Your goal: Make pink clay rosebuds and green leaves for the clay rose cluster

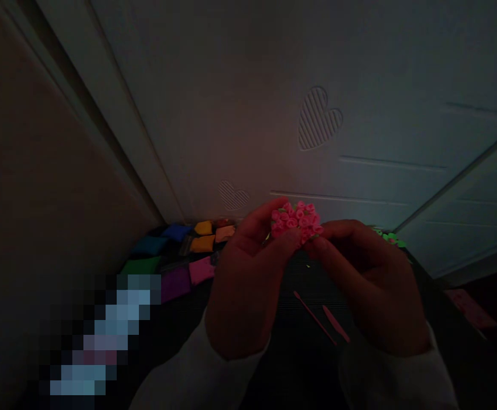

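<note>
A cluster of small pink modelling-clay roses (pixel 297 221) with bits of green leaf among them is held up over the dark table. My left hand (pixel 252 262) grips it from the left, thumb across its front and fingers behind. At its lower right edge, the thumb and forefinger of my right hand (pixel 368 273) pinch together, touching the roses; any small piece between those fingertips is hidden. Below the hands lie two pink modelling tools, a thin stick (pixel 314 317) and a flat blade-shaped one (pixel 336 323).
Packets of coloured clay are on the table's left, among them blue (pixel 175 232), orange (pixel 202 244), green (pixel 141 266) and purple (pixel 176 283). Green petal-like pieces (pixel 392 239) lie beyond my right hand. A pale panel with embossed hearts (pixel 319 119) rises behind the table. A blurred patch covers the lower left.
</note>
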{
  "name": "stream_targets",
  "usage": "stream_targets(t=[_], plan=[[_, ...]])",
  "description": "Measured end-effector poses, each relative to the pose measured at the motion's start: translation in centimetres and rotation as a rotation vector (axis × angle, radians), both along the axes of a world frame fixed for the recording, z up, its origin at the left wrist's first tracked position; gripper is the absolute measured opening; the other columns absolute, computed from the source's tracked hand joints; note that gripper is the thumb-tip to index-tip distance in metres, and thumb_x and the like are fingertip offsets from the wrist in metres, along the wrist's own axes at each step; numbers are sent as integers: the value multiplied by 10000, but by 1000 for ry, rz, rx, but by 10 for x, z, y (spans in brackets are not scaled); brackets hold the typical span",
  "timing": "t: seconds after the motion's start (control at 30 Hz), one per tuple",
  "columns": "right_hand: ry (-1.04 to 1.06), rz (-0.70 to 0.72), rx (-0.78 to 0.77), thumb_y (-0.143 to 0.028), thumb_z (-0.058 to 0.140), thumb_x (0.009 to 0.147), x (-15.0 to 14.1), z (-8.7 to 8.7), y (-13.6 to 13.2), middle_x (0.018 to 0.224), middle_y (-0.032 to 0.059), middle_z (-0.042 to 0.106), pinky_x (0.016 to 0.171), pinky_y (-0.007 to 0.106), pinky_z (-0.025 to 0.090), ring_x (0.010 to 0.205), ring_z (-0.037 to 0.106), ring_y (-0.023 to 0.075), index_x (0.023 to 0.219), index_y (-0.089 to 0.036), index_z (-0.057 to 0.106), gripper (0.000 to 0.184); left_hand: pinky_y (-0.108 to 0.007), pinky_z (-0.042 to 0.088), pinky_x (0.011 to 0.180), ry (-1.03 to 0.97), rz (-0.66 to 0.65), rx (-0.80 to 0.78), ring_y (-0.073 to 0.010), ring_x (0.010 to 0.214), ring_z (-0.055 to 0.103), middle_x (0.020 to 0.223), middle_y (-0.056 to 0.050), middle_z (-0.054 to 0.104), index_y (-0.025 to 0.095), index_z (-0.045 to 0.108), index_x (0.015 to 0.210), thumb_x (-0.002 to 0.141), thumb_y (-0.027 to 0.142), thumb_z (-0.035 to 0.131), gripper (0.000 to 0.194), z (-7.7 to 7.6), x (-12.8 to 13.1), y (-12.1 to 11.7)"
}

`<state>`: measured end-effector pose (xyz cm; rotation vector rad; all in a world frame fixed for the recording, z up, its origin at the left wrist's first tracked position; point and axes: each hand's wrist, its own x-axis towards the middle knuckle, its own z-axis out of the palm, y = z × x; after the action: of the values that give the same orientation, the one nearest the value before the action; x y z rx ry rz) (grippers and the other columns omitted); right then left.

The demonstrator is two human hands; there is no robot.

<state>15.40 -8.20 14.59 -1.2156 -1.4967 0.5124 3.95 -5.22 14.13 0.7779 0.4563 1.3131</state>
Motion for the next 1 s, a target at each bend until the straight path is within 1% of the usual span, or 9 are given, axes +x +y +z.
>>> stream_targets(t=[0.23,0.57,0.73,0.83,1.0], plan=[[20,4,-14,-215,548,753,-2,0,1,778,-39,602,651,166,459,723,562,69,806,-217,562,55,-191,462,749,-32,27,29,-89,819,571,908,-7,614,209,558,993,701,99,570,312,0,1,-1],[33,9,-4,-232,526,772,1,0,-1,759,-39,594,645,160,458,724,562,67,814,-220,561,56,-194,457,757,-47,27,26,-82,814,564,909,-6,613,206,554,1005,712,92,559,315,-1,1,0],[54,17,-33,-229,578,732,2,0,1,805,-41,600,670,163,468,747,570,70,824,-227,551,97,-197,457,741,-61,30,25,-86,805,562,899,-5,609,212,561,994,711,86,552,309,-1,1,0],[55,22,-28,-221,589,721,0,-1,3,788,-45,605,657,145,467,723,572,58,822,-223,555,106,-199,457,731,-62,31,28,-95,814,562,906,-6,607,220,562,991,709,85,552,313,-2,2,1],[70,4,-25,-232,574,735,-1,-2,5,774,-46,610,656,139,468,719,573,55,803,-217,567,70,-216,454,758,-68,36,-21,-108,855,557,944,-23,600,217,545,1033,743,130,524,304,-1,5,0]])
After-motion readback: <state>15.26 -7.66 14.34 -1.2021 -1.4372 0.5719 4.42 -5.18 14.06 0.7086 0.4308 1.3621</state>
